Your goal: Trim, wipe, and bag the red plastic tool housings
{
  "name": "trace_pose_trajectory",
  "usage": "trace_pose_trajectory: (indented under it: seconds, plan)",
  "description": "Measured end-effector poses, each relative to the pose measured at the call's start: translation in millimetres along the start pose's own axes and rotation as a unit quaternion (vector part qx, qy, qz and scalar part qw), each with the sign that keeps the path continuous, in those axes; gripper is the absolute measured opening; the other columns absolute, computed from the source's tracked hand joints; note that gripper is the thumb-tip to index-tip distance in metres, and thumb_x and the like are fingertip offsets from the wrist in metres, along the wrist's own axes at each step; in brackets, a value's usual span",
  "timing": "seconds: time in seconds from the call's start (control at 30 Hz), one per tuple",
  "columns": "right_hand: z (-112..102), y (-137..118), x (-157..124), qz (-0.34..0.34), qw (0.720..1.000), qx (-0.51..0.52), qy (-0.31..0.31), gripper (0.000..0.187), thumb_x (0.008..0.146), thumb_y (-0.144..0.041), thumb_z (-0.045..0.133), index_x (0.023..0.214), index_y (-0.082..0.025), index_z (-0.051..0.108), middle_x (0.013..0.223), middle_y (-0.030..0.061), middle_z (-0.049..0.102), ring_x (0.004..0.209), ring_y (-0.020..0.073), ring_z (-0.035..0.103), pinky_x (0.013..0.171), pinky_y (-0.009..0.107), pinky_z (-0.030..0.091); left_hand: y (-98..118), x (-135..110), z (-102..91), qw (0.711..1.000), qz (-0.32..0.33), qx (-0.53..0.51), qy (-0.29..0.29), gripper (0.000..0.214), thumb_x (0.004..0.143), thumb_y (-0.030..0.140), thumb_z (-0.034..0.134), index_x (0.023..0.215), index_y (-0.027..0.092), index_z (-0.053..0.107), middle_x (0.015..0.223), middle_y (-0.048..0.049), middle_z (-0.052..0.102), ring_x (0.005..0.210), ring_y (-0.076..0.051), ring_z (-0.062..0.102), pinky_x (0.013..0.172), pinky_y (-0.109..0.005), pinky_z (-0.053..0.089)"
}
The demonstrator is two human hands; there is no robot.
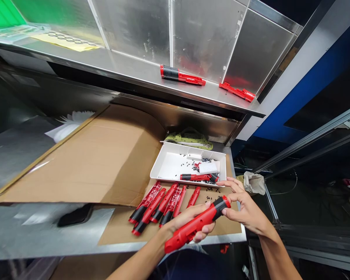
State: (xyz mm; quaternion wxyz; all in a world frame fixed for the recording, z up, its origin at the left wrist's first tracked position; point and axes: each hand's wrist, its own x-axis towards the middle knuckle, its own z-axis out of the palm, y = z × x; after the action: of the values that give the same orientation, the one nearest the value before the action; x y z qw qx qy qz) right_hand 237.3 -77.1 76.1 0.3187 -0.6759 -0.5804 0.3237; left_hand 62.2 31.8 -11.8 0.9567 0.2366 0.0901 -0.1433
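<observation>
My left hand (189, 221) is wrapped around a red plastic tool housing (189, 229) with a black sleeve near its upper end. The housing is tilted, its black end up and to the right. Beside that end is my right hand (245, 208), its fingers spread and its thumb close to the red end ring; whether they touch is unclear. The right fingertips reach the near right corner of a white tray (160, 167). In the tray lie a red-and-black housing (196, 177), a white block (207, 168) and many small black parts.
Several red housings (157, 204) lie left of my hands on a cardboard sheet (116, 232). A large cardboard flap (105, 155) rises at left, with a black phone-like object (75, 216) by it. On the metal shelf (128, 72) rest two more red pieces (182, 75).
</observation>
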Motion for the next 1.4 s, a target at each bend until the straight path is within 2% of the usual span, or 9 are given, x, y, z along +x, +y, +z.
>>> trace_pose_trajectory:
  seconds: [0.23, 0.5, 0.83, 0.93, 1.07, 1.13, 1.2, 1.3, 1.4]
  plan:
    - [4, -2, -2, -0.005, 0.999, -0.026, 0.035, 0.007, 0.078, -0.024, 0.062, 0.077, -0.024, 0.069, 0.137, 0.0034, 0.057, 0.141, 0.0281, 0.028, 0.118, 0.051, 0.021, 3, -2, 10.4, 1.000, 0.013, -0.003, 0.026, 0.064, 0.071, 0.070, 0.071, 0.106, 0.018, 0.055, 0.056, 0.0060, 0.055, 0.037, -0.007, 0.040, 0.034, -0.019, 0.021]
    - [9, -1, -5, -0.014, 0.996, -0.052, 0.068, 0.009, 0.079, -0.021, 0.059, 0.080, -0.024, 0.067, 0.133, 0.0040, 0.060, 0.139, 0.0285, 0.030, 0.115, 0.054, 0.025, 5, -1, 21.8, 0.997, 0.030, 0.015, 0.064, 0.053, 0.073, 0.066, 0.070, 0.089, 0.019, 0.053, 0.054, 0.0057, 0.053, 0.034, -0.006, 0.039, 0.032, -0.022, 0.015]
    - [23, 4, -6, -0.013, 0.975, -0.167, 0.147, 0.007, 0.080, -0.017, 0.053, 0.079, -0.023, 0.056, 0.130, 0.0074, 0.061, 0.136, 0.0296, 0.039, 0.109, 0.056, 0.035, 1, 3, 22.7, 0.989, 0.050, 0.025, 0.136, 0.054, 0.076, 0.069, 0.065, 0.089, 0.020, 0.045, 0.056, 0.0065, 0.055, 0.035, -0.005, 0.044, 0.035, -0.018, 0.024]
    - [30, 5, -8, 0.007, 0.959, -0.234, 0.160, 0.008, 0.083, -0.017, 0.050, 0.083, -0.023, 0.055, 0.133, 0.0085, 0.058, 0.139, 0.0317, 0.037, 0.111, 0.063, 0.029, -2, 5, 22.6, 0.986, 0.062, 0.029, 0.155, 0.058, 0.073, 0.072, 0.066, 0.088, 0.021, 0.043, 0.058, 0.0071, 0.057, 0.038, -0.004, 0.048, 0.037, -0.016, 0.028]
    - [27, 8, -12, 0.043, 0.960, -0.250, 0.118, 0.010, 0.086, -0.020, 0.048, 0.090, -0.025, 0.055, 0.144, 0.0068, 0.050, 0.147, 0.0327, 0.027, 0.112, 0.071, 0.020, -2, 6, 20.7, 0.984, 0.060, 0.034, 0.162, 0.061, 0.069, 0.073, 0.070, 0.088, 0.021, 0.044, 0.059, 0.0055, 0.060, 0.039, -0.005, 0.051, 0.037, -0.015, 0.030]
    - [20, 10, -17, 0.052, 0.973, -0.207, 0.090, 0.006, 0.088, -0.027, 0.051, 0.093, -0.025, 0.054, 0.151, 0.0065, 0.043, 0.149, 0.0317, 0.023, 0.115, 0.068, 0.020, 0, 4, 16.4, 0.989, 0.047, 0.029, 0.140, 0.061, 0.067, 0.072, 0.072, 0.089, 0.020, 0.047, 0.057, 0.0056, 0.059, 0.036, -0.006, 0.047, 0.033, -0.016, 0.027]
    - [11, 12, -22, 0.055, 0.984, -0.144, 0.085, 0.013, 0.088, -0.034, 0.055, 0.099, -0.026, 0.053, 0.155, 0.0066, 0.036, 0.150, 0.0296, 0.022, 0.117, 0.061, 0.024, 3, 1, 8.0, 0.997, 0.025, 0.007, 0.073, 0.058, 0.070, 0.068, 0.072, 0.091, 0.019, 0.051, 0.054, 0.0065, 0.055, 0.032, -0.005, 0.040, 0.028, -0.017, 0.020]
    - [2, 11, -31, 0.051, 0.986, -0.065, 0.146, 0.022, 0.087, -0.039, 0.060, 0.104, -0.027, 0.053, 0.156, 0.0076, 0.034, 0.150, 0.0278, 0.023, 0.119, 0.053, 0.026, 5, -5, -10.0, 0.997, -0.002, -0.047, -0.066, 0.049, 0.082, 0.062, 0.065, 0.099, 0.016, 0.059, 0.051, 0.0075, 0.049, 0.027, -0.004, 0.026, 0.024, -0.018, 0.007]
    - [3, 3, -38, 0.042, 0.983, -0.019, 0.177, 0.018, 0.087, -0.041, 0.062, 0.098, -0.027, 0.057, 0.156, 0.0065, 0.036, 0.150, 0.0284, 0.020, 0.121, 0.052, 0.020, 3, -10, -26.1, 0.989, -0.005, -0.080, -0.125, 0.052, 0.093, 0.061, 0.047, 0.119, 0.017, 0.059, 0.049, 0.0080, 0.046, 0.025, -0.004, 0.016, 0.022, -0.017, 0.000]
